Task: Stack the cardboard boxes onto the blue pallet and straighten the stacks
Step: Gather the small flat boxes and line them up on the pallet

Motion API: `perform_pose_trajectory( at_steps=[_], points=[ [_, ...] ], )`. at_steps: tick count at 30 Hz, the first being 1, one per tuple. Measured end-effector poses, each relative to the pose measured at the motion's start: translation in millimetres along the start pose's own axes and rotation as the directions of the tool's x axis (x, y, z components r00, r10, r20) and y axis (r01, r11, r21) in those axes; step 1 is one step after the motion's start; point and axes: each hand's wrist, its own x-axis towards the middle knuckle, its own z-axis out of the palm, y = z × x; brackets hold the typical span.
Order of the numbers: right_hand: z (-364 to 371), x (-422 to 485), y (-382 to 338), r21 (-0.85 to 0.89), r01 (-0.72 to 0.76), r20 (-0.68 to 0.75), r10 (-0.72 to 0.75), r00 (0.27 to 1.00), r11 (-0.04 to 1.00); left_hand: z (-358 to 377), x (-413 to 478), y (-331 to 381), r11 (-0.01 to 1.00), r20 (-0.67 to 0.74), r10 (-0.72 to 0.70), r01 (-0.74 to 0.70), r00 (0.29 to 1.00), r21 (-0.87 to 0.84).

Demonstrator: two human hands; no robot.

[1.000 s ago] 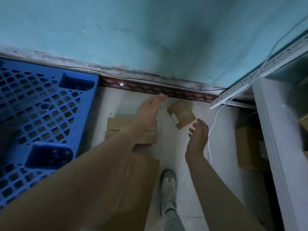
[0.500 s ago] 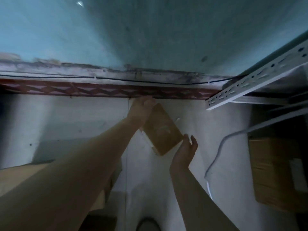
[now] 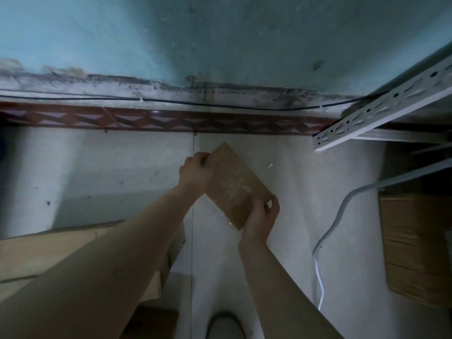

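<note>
box: small flat brown cardboard box (image 3: 232, 184), held between both hands, long axis diagonal, far end toward the wall, near end toward the person
box position: over the pale grey floor (image 3: 110, 167), just short of the wall base; cannot tell if it is clear of the floor
left hand (image 3: 195, 172): on the box's far-left edge, fingers curled round it, gripping
right hand (image 3: 261, 216): on the near-right corner, thumb and fingers wrapped over the edge, pinching it
other boxes: larger tan cardboard box (image 3: 49, 253) at lower left, partly hidden by the left forearm; stack of brown cardboard boxes (image 3: 415, 245) at right, in shadow under the rack
rack: white slotted metal shelf rail (image 3: 381, 111) angling in from the right
cable: white cable (image 3: 325, 241) snaking down the floor beside the rack, well apart from the held box
wall: teal painted wall (image 3: 220, 33), red patterned tile skirting (image 3: 171, 118) below it, thin black wire (image 3: 220, 105) running just above the skirting
floor debris: small white scrap (image 3: 269, 165) near the box's right side
bottom edge: toe of a pale shoe (image 3: 225, 326)
</note>
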Motion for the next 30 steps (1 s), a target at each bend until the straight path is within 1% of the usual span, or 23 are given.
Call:
perform_pose_trajectory(
  at_steps=[3,7,11,15,18,24,26,28,30],
  points=[
    [-1,-36,-2,-0.046,0.054,0.026,-0.053,0.998,0.997,-31,-29,4,1.000,-0.068,0.004,-0.006,0.998,-0.021],
    [-4,-107,-13,-0.129,0.135,0.083,-0.125,0.989,0.982,-91,-87,8,0.997,-0.167,0.050,-0.058,0.985,-0.045],
    [3,-200,-24,-0.157,0.214,0.184,-0.184,0.966,0.964,-176,-158,0,0.990,-0.253,0.092,-0.116,0.963,-0.081],
    [14,-313,-18,-0.149,0.285,0.281,-0.236,0.930,0.947,-273,-239,-21,0.977,-0.334,0.098,-0.155,0.937,-0.149],
    [22,-409,5,-0.138,0.356,0.342,-0.293,0.893,0.924,-356,-302,-49,0.962,-0.420,0.108,-0.201,0.901,-0.184],
    [52,-605,75,-0.094,0.439,0.441,-0.358,0.823,0.894,-530,-426,-138,0.932,-0.498,0.124,-0.273,0.858,-0.239],
    [66,-664,104,-0.090,0.439,0.496,-0.342,0.798,0.894,-585,-463,-174,0.936,-0.537,0.124,-0.279,0.834,-0.217],
    [77,-704,125,-0.080,0.433,0.537,-0.327,0.778,0.898,-623,-490,-198,0.941,-0.570,0.115,-0.272,0.814,-0.199],
    [89,-751,153,-0.118,0.445,0.609,-0.289,0.739,0.888,-665,-523,-234,0.947,-0.622,0.058,-0.239,0.781,-0.213]
  ],
)
